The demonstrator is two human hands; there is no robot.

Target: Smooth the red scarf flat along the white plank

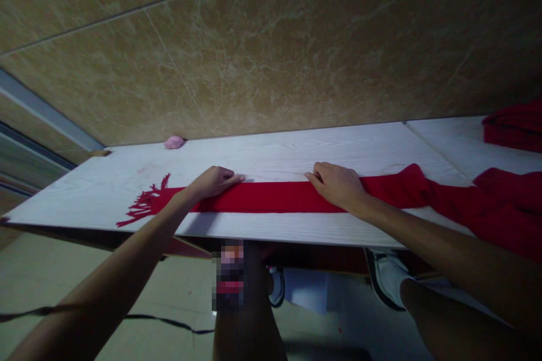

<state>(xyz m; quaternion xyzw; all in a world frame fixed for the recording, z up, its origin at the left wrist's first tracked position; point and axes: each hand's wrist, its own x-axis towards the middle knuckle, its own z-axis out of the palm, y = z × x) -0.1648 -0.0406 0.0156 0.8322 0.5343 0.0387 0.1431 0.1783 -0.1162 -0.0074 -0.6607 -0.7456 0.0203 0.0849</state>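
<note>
A long red scarf (271, 197) with a fringed end (146, 203) lies along a white wood-grain tabletop. Between my two hands it is a narrow, flat strip. My left hand (214, 181) is closed at its far edge near the fringe, fingers curled and thumb stretched to the right. Farther right, my right hand (336, 183) pinches the same edge with bent fingers, its thumb pointing left. The fingertips of both hands are partly hidden. Beyond my right hand the scarf is wavy and runs into loose red cloth (512, 203).
A tiled wall (296, 67) rises behind the white tabletop (271, 152). Near it sit a small pink lump (174, 142) and a brown block (100, 153). More folded red fabric (514, 124) lies at the right. A dark strap (169, 322) hangs below, near my legs.
</note>
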